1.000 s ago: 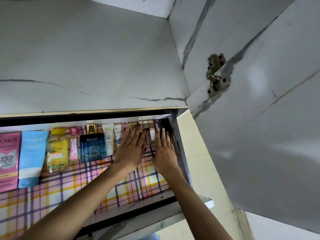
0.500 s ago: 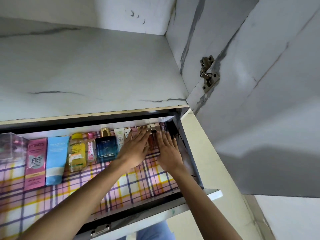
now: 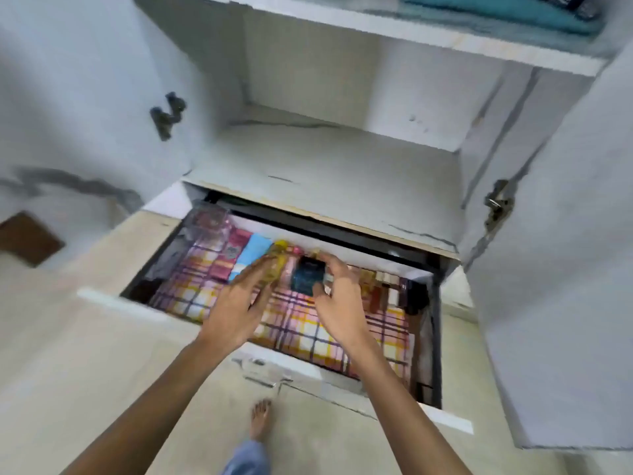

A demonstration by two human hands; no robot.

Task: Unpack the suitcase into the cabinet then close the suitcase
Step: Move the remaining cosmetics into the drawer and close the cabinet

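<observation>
Cabinet drawer (image 3: 113, 299), plaid-lined, is showing its toiletries (image 3: 255, 250) too blurred for reading. Left hand (image 3: 236, 303) is lying straight-fingered against the yellow bottle (image 3: 275, 267); right hand (image 3: 339, 303) is curling round the blue bottle (image 3: 306, 275).

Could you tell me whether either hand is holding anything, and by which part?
The right hand pinches the blue bottle by its right edge; the left hand holds nothing.
</observation>
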